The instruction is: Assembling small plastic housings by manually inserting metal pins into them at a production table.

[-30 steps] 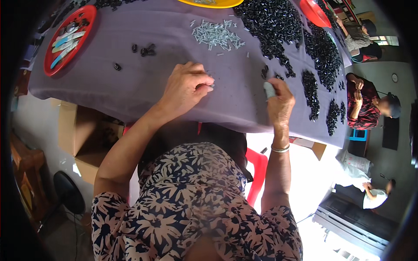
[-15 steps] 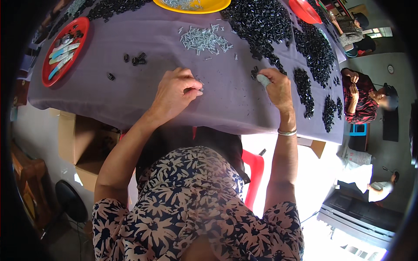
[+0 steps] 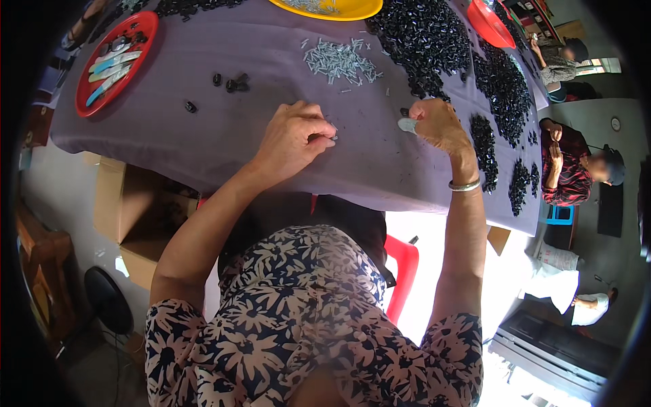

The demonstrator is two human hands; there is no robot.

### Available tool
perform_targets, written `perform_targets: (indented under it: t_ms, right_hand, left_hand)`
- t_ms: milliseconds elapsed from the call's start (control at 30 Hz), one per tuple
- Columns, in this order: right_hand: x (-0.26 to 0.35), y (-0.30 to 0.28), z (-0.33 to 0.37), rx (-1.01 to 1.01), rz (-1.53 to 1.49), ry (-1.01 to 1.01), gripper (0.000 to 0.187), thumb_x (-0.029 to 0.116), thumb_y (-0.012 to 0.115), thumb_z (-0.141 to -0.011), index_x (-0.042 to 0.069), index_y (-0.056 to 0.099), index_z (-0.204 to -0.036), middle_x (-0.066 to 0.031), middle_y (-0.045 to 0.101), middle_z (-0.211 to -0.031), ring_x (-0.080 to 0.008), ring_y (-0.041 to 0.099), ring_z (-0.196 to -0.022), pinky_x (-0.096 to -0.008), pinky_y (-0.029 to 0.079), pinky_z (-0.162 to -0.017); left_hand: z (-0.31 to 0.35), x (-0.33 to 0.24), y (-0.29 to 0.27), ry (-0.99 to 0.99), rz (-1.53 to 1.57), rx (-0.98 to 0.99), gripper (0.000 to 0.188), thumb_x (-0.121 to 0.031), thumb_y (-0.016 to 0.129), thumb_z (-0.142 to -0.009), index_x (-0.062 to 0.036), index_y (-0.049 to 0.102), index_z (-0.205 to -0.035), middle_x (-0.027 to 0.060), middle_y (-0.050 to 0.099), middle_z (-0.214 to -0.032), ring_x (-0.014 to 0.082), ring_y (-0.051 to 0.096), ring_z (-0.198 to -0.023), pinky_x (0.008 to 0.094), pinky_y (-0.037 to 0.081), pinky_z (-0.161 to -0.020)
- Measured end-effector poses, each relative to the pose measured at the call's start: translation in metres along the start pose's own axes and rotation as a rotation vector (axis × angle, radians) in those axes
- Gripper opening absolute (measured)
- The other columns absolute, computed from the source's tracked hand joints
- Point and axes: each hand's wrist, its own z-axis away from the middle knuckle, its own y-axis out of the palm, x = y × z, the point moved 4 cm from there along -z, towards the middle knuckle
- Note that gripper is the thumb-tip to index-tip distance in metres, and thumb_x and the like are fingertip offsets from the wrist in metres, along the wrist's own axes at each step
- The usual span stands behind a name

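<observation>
A small gray piece (image 3: 407,125) is pinched in the right hand (image 3: 437,122), right of the frame's middle. A tiny part is gripped by the left hand (image 3: 293,139). Joining seems underway; lining up is probably needed next.

Head-worn fisheye, steeply down, close.
</observation>
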Motion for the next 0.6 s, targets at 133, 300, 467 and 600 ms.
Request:
perform_targets:
  t_ms: [133,300,467,600]
  right_hand:
    - [0.005,0.004,-0.007,0.082,-0.100,0.004,0.011,0.009,0.070,-0.073,0.001,0.069,-0.080,-0.0104,0.065,-0.069,-0.0175,0.058,-0.060,-0.0313,0.047,-0.059]
    - [0.002,0.006,0.011,-0.067,-0.266,-0.003,0.015,0.006,0.074,-0.074,0.000,0.067,-0.086,-0.0087,0.063,-0.067,-0.0155,0.055,-0.058,-0.0299,0.046,-0.057]
    - [0.015,0.008,0.033,-0.176,-0.190,-0.265,0.013,0.001,0.072,-0.076,-0.001,0.064,-0.087,-0.0091,0.062,-0.070,-0.0141,0.057,-0.062,-0.0283,0.047,-0.058]
    - [0.031,0.014,0.042,-0.180,-0.262,-0.259,0.015,-0.004,0.071,-0.076,0.000,0.064,-0.088,-0.0081,0.062,-0.075,-0.0131,0.059,-0.066,-0.0264,0.048,-0.063]
  left_hand:
    - [0.002,0.001,0.001,-0.018,0.008,0.008,0.009,-0.011,0.076,-0.074,-0.0103,0.071,-0.082,-0.0022,0.063,-0.083,0.0175,0.057,-0.082,0.0342,0.040,-0.081]
    - [-0.002,0.000,0.002,0.017,0.005,-0.013,0.008,-0.012,0.074,-0.075,-0.0102,0.072,-0.082,-0.0004,0.062,-0.082,0.0189,0.057,-0.084,0.0348,0.040,-0.081]
    - [-0.001,0.000,0.003,0.010,-0.005,-0.032,0.008,-0.013,0.074,-0.074,-0.0104,0.072,-0.081,0.0001,0.063,-0.082,0.0196,0.057,-0.085,0.0354,0.041,-0.080]
    - [0.005,-0.002,0.003,-0.006,-0.005,-0.021,0.008,-0.015,0.074,-0.074,-0.0103,0.072,-0.080,0.0001,0.063,-0.082,0.0197,0.057,-0.085,0.0355,0.041,-0.080]
